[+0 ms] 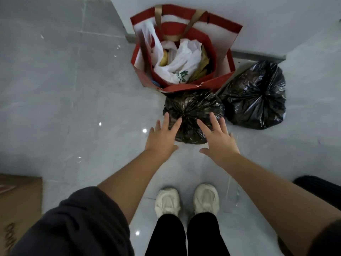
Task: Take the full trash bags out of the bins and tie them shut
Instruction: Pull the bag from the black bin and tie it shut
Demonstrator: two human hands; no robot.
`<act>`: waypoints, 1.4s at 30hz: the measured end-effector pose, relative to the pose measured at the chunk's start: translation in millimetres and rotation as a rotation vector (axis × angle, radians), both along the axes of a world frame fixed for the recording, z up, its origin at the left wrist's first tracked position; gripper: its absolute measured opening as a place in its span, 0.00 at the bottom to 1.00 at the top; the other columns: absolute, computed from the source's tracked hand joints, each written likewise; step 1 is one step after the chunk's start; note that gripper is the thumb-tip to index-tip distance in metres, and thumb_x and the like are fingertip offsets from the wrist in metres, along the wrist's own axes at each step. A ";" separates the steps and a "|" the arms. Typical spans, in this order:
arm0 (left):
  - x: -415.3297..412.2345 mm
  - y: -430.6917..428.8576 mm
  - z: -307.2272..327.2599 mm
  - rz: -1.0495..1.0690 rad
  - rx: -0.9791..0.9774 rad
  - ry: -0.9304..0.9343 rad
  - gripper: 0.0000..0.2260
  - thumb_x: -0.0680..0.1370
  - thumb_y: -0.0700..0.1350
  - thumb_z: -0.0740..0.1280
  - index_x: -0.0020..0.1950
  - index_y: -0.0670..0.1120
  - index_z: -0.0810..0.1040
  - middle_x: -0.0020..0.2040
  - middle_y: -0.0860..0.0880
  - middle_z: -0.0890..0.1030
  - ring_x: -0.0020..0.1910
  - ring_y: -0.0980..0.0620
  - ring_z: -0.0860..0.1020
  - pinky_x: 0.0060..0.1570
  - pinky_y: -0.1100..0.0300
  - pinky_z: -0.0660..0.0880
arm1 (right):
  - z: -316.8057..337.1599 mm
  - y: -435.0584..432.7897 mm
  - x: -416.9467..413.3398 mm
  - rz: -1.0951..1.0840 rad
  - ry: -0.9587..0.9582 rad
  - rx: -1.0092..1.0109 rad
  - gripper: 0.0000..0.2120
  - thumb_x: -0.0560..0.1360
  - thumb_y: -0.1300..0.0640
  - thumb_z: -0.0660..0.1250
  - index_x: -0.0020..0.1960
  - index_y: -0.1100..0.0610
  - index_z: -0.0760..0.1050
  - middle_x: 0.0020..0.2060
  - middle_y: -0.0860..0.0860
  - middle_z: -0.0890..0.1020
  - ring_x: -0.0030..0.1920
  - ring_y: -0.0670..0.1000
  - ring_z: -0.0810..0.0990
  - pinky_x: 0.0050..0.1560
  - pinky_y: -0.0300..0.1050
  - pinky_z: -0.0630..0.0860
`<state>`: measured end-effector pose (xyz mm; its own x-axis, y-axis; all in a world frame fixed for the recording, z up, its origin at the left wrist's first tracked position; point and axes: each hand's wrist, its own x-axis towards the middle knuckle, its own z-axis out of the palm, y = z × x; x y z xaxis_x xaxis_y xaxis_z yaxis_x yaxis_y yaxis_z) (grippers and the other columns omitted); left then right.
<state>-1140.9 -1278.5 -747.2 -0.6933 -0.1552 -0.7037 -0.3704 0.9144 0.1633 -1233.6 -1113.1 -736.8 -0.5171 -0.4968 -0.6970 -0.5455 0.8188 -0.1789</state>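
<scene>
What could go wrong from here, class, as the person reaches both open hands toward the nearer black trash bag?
1. The left hand and right hand are spread open, gripping nothing; the gathered top of the nearer black bag may slip loose when lifted.
2. The open red bag right behind it is stuffed full; a bump might tip it.
3. The glossy floor could turn slippery if anything leaks.

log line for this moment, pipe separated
left hand: open, over near black bag | right hand: open, over same bag | far black bag: gathered shut, to its right | red tote: open, behind
</scene>
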 end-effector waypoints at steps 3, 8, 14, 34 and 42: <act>22.9 -5.0 65.9 -0.038 -0.033 0.001 0.40 0.77 0.53 0.66 0.77 0.53 0.40 0.78 0.41 0.39 0.76 0.35 0.49 0.72 0.42 0.56 | 62.2 1.4 15.2 0.053 0.027 0.014 0.45 0.73 0.48 0.70 0.76 0.43 0.40 0.76 0.51 0.36 0.76 0.61 0.39 0.68 0.68 0.61; 70.6 -1.7 189.3 -0.101 -0.110 0.013 0.40 0.77 0.55 0.64 0.77 0.51 0.37 0.78 0.44 0.37 0.77 0.39 0.44 0.73 0.42 0.52 | 180.1 9.1 55.0 0.133 0.111 0.045 0.43 0.74 0.42 0.66 0.76 0.44 0.38 0.77 0.53 0.38 0.76 0.61 0.39 0.69 0.69 0.58; 138.4 38.1 330.4 -0.044 -0.157 0.089 0.40 0.77 0.60 0.61 0.77 0.50 0.38 0.78 0.44 0.38 0.77 0.42 0.41 0.73 0.40 0.48 | 310.6 36.1 127.9 0.264 0.229 0.019 0.42 0.74 0.34 0.58 0.76 0.45 0.36 0.77 0.55 0.38 0.76 0.63 0.39 0.69 0.71 0.50; 437.9 304.2 502.3 0.443 -0.169 0.206 0.38 0.77 0.61 0.60 0.78 0.51 0.41 0.79 0.46 0.40 0.77 0.45 0.42 0.74 0.44 0.50 | 494.5 251.4 385.7 0.493 0.291 -0.063 0.39 0.76 0.34 0.53 0.76 0.46 0.34 0.76 0.55 0.37 0.75 0.63 0.37 0.71 0.69 0.46; 535.2 391.3 518.0 0.547 -0.175 0.338 0.38 0.77 0.59 0.62 0.78 0.51 0.44 0.79 0.46 0.42 0.77 0.45 0.44 0.74 0.44 0.51 | 502.8 337.5 485.3 0.568 0.358 -0.108 0.39 0.77 0.34 0.52 0.75 0.46 0.33 0.77 0.55 0.37 0.75 0.62 0.37 0.72 0.66 0.43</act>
<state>-605.7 -887.2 -229.2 -0.6601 -0.6394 -0.3942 -0.7431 0.6325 0.2183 -748.2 -775.5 -234.0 -0.3452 -0.8168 -0.4622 -0.9264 0.3756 0.0282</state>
